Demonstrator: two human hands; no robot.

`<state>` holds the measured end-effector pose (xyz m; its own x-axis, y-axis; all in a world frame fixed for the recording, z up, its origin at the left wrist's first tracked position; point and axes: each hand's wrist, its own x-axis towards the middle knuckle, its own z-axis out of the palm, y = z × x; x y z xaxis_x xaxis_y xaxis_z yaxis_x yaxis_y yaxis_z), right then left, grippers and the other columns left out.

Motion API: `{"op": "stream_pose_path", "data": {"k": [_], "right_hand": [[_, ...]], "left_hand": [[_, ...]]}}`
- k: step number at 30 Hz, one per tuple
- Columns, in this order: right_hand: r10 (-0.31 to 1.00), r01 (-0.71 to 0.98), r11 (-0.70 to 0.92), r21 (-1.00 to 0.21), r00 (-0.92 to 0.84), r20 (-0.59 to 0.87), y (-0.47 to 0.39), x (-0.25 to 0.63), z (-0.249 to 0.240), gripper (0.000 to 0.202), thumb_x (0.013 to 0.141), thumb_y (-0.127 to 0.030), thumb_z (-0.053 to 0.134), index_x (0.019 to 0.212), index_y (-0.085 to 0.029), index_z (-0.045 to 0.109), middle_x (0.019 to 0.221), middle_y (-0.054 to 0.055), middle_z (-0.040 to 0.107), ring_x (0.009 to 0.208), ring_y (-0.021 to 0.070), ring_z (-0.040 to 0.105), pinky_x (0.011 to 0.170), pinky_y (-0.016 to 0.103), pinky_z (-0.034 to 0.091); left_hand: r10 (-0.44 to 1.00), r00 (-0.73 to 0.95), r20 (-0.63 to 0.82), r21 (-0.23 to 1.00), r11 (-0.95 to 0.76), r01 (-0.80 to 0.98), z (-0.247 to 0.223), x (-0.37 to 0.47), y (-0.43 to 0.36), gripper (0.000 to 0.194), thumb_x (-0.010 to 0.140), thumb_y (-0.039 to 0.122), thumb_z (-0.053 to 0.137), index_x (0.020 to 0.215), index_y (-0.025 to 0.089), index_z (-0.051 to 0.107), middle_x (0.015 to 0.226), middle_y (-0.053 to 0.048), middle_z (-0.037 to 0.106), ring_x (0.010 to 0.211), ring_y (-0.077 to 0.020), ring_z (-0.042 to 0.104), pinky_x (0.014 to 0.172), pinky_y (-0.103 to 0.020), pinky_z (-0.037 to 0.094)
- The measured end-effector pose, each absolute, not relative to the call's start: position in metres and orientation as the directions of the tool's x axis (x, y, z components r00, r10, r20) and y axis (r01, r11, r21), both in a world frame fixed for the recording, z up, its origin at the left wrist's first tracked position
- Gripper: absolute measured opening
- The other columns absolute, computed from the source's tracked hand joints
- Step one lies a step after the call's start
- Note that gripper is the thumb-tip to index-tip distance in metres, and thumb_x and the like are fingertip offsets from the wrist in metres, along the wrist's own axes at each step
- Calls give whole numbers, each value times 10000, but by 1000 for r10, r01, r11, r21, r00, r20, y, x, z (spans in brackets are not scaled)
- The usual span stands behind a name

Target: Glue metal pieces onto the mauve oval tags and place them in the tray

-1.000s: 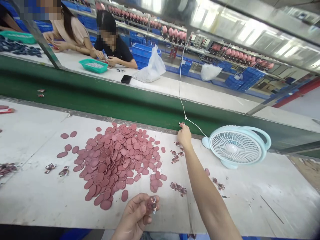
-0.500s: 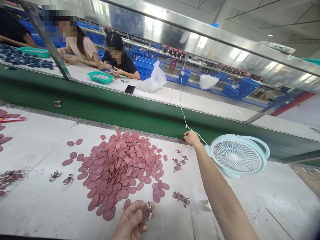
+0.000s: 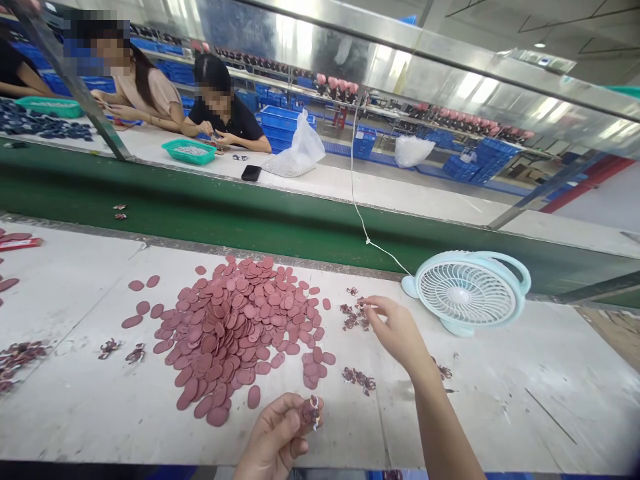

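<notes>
Nearest you, at the bottom edge of the view, your left hand (image 3: 277, 427) is curled closed, thumb and fingers pinching a small brown piece (image 3: 314, 413) with pale bits; your fingers cover part of it, so you can't tell whether it is one piece or several stacked. The wrist is cut off by the frame.

To its right, your right forearm runs in from the bottom edge and partly hides a small brown bunch (image 3: 443, 370) behind it. Your right hand (image 3: 395, 327) is partly open, thumb and forefinger apart, its fingertips at a loose brown cluster (image 3: 354, 317); contact with the nearest piece is too small to make out. A tighter brown group (image 3: 359, 380) lies on the table (image 3: 120, 420), nearer you than that cluster.

Left of these spreads a heap of pinkish-red ovals (image 3: 240, 327), the lower layers buried. At the left edge, more brown pieces (image 3: 23, 357) and a red stick (image 3: 21, 245) are cut off. Beyond your right hand stands a pale blue fan (image 3: 465, 293).

Farther back, two small pieces (image 3: 120, 211) lie on the green belt (image 3: 225, 220); their detail is unclear. Across it, a plastic bag (image 3: 300, 147) sits near two seated people whose handwork is too small to read; a third person (image 3: 20, 73) is cut off at the left edge.
</notes>
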<state>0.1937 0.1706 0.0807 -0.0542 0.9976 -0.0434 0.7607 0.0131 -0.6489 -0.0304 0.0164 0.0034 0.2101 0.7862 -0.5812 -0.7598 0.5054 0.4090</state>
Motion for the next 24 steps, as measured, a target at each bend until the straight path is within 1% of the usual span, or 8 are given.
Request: {"op": "stream_pose_path", "data": {"k": [1, 2, 3, 4, 7, 12, 17, 24], "right_hand": [[998, 724, 12, -690, -55, -39, 147, 192, 82, 337, 986, -400, 474, 1154, -207, 692, 1163, 96, 717, 1013, 228, 690, 780, 319, 583], [996, 671, 2, -742, -69, -60, 122, 190, 82, 371, 991, -440, 458, 1161, -203, 686, 1031, 84, 738, 880, 209, 707, 662, 294, 589], [987, 544, -52, -837, -99, -125, 98, 186, 79, 384, 979, -461, 490, 1178, -191, 677, 893, 70, 733, 738, 193, 694, 581, 284, 574], [979, 440, -102, -892, -115, -169, 76, 181, 75, 380, 957, -472, 537, 1179, -196, 675, 839, 57, 719, 681, 182, 676, 535, 269, 560], [973, 279, -167, -946, -106, -203, 29, 164, 61, 364, 894, -458, 644, 1163, -217, 687, 833, 49, 698, 686, 174, 665, 515, 240, 542], [978, 261, -174, -950, -69, -198, 16, 146, 49, 309, 896, -433, 639, 1090, -211, 733, 805, 64, 726, 682, 181, 684, 521, 225, 551], [985, 280, -121, -952, -84, -150, 15, 147, 47, 228, 922, -376, 619, 965, -193, 748, 839, 81, 759, 667, 185, 710, 587, 247, 596], [976, 225, -161, -961, -108, -189, 11, 147, 44, 200, 923, -360, 632, 944, -195, 744, 883, 94, 771, 711, 203, 742, 652, 276, 629]], "left_hand": [[786, 187, -589, 425, 498, -756, 4, -29, 16, 299, 614, 289, 921, 802, 159, 729, 1003, -117, 802, 832, -211, 762, 516, -167, 531], [789, 163, -592, 443, 488, -752, 5, -26, 17, 298, 613, 291, 921, 795, 159, 726, 995, -114, 801, 828, -209, 757, 524, -174, 533], [795, 143, -590, 464, 478, -746, 6, -24, 17, 295, 614, 293, 920, 790, 159, 725, 989, -113, 800, 827, -206, 751, 534, -180, 534], [803, 127, -583, 486, 470, -737, 6, -21, 17, 286, 620, 295, 916, 781, 158, 725, 988, -114, 798, 825, -201, 743, 544, -185, 532], [828, 119, -547, 546, 461, -700, 6, -11, 18, 247, 656, 301, 893, 765, 153, 728, 1009, -120, 789, 820, -186, 717, 577, -198, 526], [844, 146, -516, 604, 480, -636, 5, 0, 16, 205, 677, 295, 876, 751, 164, 737, 831, -60, 777, 722, -156, 675, 584, -208, 494], [835, 180, -520, 632, 518, -576, 3, -1, 14, 175, 699, 292, 859, 743, 155, 760, 1043, -122, 786, 765, -173, 679, 626, -242, 496], [858, 172, -485, 655, 486, -578, -1, -2, 10, 105, 732, 253, 828, 697, 171, 772, 1028, -128, 797, 949, -281, 719, 748, -345, 557]]}}
